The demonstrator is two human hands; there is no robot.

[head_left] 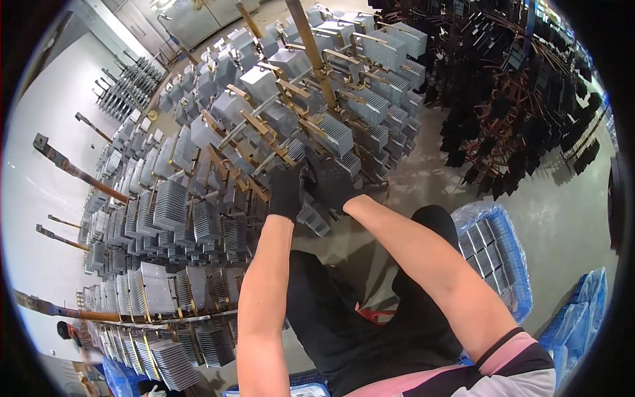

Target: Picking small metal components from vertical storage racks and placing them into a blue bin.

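Heatsink (313,218): silver finned alu block, frame centre, low on the rack (307,40) among many alike.
Left hand (286,192): black glove, your grip curled on the rack just above the heatsink; can't tell if it's grasping.
Right hand (333,182): black glove, grip clenched around a dark piece at the rack.
Crate (512,264): blue, right of frame, plastic-lined, w/ finned heatsinks stacked inside.

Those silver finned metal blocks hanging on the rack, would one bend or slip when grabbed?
The silver finned metal block by the gloved hands looks rigid, probably not floppy. Its ridged fins likely give grip, though thin fin edges might dent.
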